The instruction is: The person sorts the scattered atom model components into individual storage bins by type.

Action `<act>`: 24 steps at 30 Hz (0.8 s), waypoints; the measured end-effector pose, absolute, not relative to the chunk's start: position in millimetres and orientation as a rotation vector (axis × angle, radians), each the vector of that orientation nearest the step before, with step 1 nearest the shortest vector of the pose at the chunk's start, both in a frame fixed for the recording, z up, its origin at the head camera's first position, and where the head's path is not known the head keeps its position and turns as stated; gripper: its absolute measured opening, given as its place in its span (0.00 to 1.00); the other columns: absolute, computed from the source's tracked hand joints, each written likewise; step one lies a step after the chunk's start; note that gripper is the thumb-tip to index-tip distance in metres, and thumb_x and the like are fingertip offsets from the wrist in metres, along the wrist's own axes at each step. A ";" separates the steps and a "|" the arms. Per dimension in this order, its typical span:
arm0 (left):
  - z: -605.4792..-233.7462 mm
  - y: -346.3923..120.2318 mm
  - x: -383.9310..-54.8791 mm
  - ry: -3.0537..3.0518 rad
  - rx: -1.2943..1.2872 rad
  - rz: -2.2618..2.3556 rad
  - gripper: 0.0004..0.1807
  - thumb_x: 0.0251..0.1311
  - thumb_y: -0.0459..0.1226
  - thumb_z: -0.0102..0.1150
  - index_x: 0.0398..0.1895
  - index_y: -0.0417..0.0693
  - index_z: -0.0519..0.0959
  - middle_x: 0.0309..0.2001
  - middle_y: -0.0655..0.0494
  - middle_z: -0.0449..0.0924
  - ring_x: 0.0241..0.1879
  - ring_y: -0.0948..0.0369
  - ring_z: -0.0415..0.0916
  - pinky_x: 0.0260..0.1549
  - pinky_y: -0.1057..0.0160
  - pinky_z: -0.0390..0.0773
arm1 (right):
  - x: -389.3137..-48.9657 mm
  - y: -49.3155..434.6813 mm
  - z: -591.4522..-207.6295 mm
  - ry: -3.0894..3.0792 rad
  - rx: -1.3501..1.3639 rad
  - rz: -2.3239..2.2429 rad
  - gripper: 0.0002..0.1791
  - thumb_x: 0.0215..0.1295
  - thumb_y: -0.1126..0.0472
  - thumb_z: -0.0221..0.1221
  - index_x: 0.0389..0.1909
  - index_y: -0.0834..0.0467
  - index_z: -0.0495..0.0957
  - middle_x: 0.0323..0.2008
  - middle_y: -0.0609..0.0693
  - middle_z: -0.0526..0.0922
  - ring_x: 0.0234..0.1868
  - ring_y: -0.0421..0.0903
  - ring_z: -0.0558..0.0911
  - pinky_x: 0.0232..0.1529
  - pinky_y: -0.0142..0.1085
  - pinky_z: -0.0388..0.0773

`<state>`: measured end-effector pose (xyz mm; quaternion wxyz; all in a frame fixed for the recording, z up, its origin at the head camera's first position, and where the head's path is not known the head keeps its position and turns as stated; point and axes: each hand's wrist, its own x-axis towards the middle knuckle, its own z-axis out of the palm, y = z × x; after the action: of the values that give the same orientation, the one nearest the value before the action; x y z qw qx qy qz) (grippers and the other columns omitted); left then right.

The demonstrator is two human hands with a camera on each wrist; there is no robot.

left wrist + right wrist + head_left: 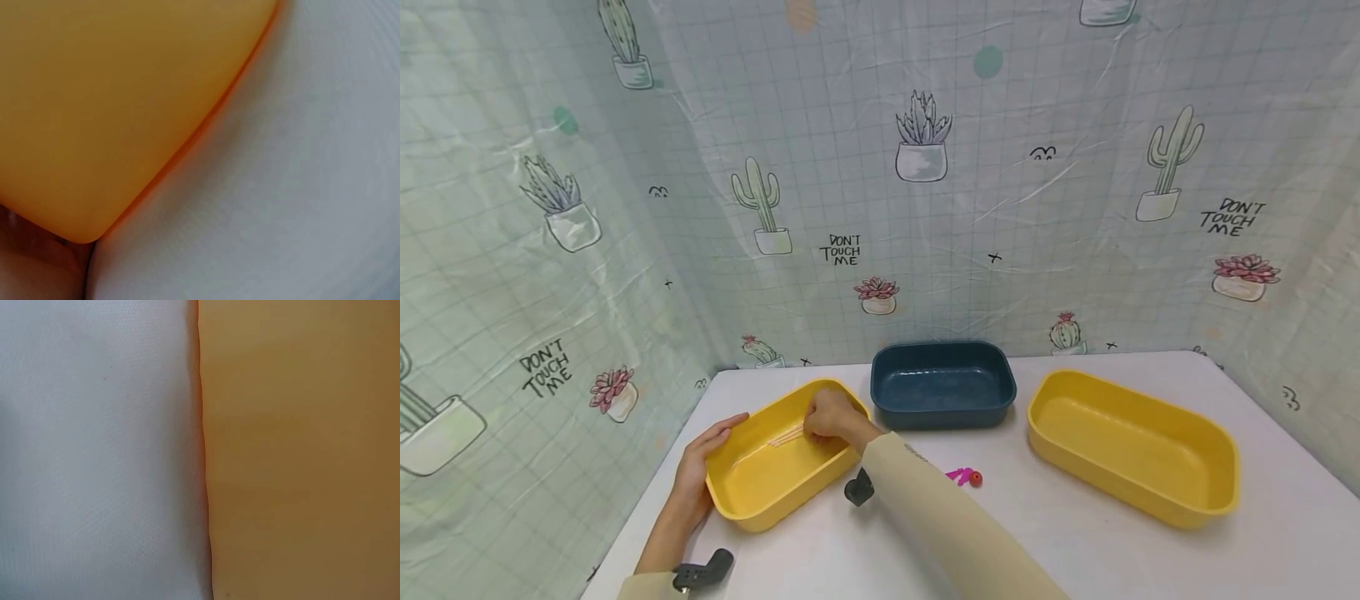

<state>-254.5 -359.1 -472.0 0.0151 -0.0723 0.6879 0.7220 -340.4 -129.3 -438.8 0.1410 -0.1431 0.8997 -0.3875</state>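
A yellow rectangular bin [790, 500] sits slanted on the left of the table. My left hand [691, 475] rests along its left outer wall, with the visible fingers fairly straight at the rim. In the left wrist view, the bin's wall [125, 112] fills the upper left, and a bit of the hand [37, 269] shows beneath it. Reaching inside the bin, my right hand [833, 414] has curled fingers and grips thin pale-orange sticks [786, 436], whose right ends it hides. The right wrist view shows only the bin's wall [300, 450] and white tablecloth.
A dark blue bin [943, 419] stands at the back middle. Another yellow bin [1120, 479] is on the right. A bright pink piece [959, 475] and a red bead [976, 478] lie beside the right sleeve [947, 517]. Patterned curtain [1000, 275] encloses the table's back and sides.
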 end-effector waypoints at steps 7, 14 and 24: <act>-472.6 -360.6 -254.7 2.137 -0.208 2.253 0.25 0.83 0.45 0.36 0.77 0.52 0.68 0.69 0.67 0.73 0.61 0.72 0.77 0.60 0.73 0.78 | -339.9 -129.4 -439.0 2.596 -0.414 -1.132 0.14 0.60 0.68 0.66 0.15 0.59 0.81 0.12 0.48 0.73 0.16 0.46 0.73 0.16 0.29 0.68; -471.8 -359.9 -253.8 2.135 -0.181 2.261 0.26 0.83 0.45 0.37 0.76 0.50 0.68 0.65 0.71 0.76 0.61 0.72 0.77 0.60 0.73 0.78 | -340.2 -129.8 -438.7 2.603 -0.404 -1.127 0.14 0.61 0.68 0.65 0.16 0.59 0.82 0.12 0.48 0.72 0.16 0.45 0.72 0.17 0.29 0.66; -470.9 -361.3 -253.8 2.151 -0.210 2.230 0.26 0.83 0.45 0.36 0.77 0.52 0.67 0.74 0.61 0.68 0.63 0.73 0.75 0.61 0.74 0.77 | -335.8 -131.7 -436.4 2.505 -0.349 -1.253 0.08 0.64 0.63 0.67 0.25 0.61 0.85 0.18 0.51 0.78 0.18 0.45 0.76 0.22 0.30 0.77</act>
<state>-253.8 -361.3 -470.9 0.0182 -0.0676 0.6926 0.7179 -335.8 -131.7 -436.4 0.1591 -0.1220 0.8763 -0.4382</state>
